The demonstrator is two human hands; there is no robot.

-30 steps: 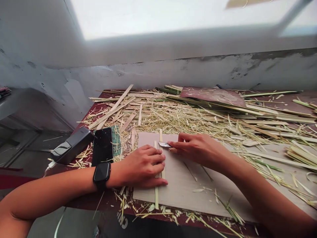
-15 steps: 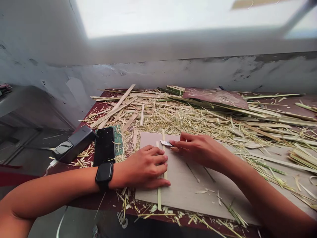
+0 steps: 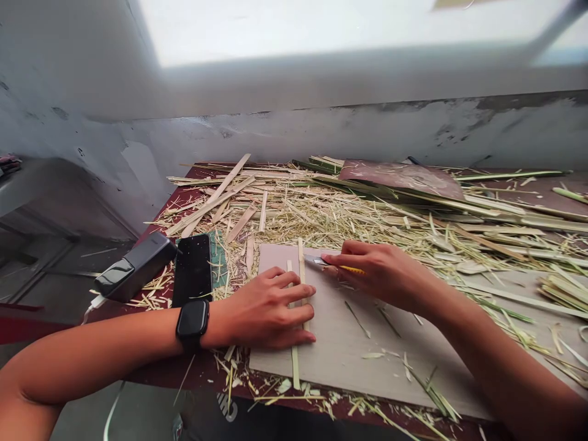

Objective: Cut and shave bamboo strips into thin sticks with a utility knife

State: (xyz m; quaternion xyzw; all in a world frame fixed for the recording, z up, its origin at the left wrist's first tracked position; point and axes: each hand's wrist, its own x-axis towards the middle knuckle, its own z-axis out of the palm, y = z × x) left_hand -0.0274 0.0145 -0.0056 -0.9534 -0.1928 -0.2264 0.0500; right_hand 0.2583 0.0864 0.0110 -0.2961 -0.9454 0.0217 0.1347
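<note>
My left hand (image 3: 275, 309) lies palm down with its fingers spread, pressing on two narrow pale bamboo-like strips. One strip (image 3: 295, 367) shows below the hand; the tip of the other strip (image 3: 301, 248) sticks out above it. Both rest on a flat beige board (image 3: 349, 361). In my right hand (image 3: 386, 272), closed around it, is a utility knife (image 3: 353, 269) with a yellow handle. Its blade points left, close to the upper strip's edge; I cannot tell whether they touch. The middle of the strips is hidden under my left fingers.
A heap of shavings and split strips (image 3: 321, 211) covers the back of the dark red table. A black phone (image 3: 193, 269) and a dark grey box-shaped device (image 3: 138, 266) with a white cable lie at left. A brown sheet (image 3: 399, 177) sits at the back.
The knife has turned and shifted slightly right, so its yellow handle now shows. The upper strip has moved slightly left. My left hand has stayed almost in place.
</note>
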